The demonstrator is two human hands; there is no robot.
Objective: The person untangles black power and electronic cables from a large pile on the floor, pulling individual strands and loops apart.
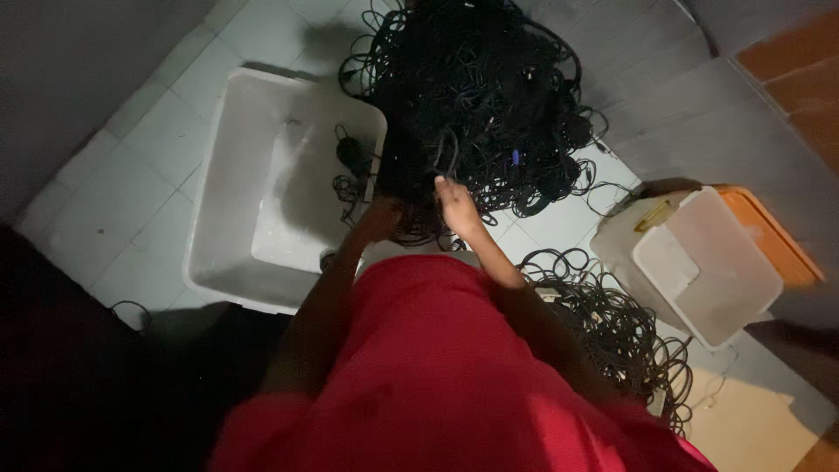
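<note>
A big tangled heap of black cables (489, 96) lies on the tiled floor ahead of me. My right hand (456, 205) is closed on a loop of black cable at the heap's near edge. My left hand (377, 218) is at the same bundle, partly hidden by dark strands, its fingers apparently gripping the cable. A red garment covers my body below the arms.
A large white plastic tub (236, 201) stands to the left with a small coil of black cable (354, 157) inside. A smaller white bin (699, 262) sits at the right beside an orange lid (773, 236). More black cable (629, 332) lies near my right side.
</note>
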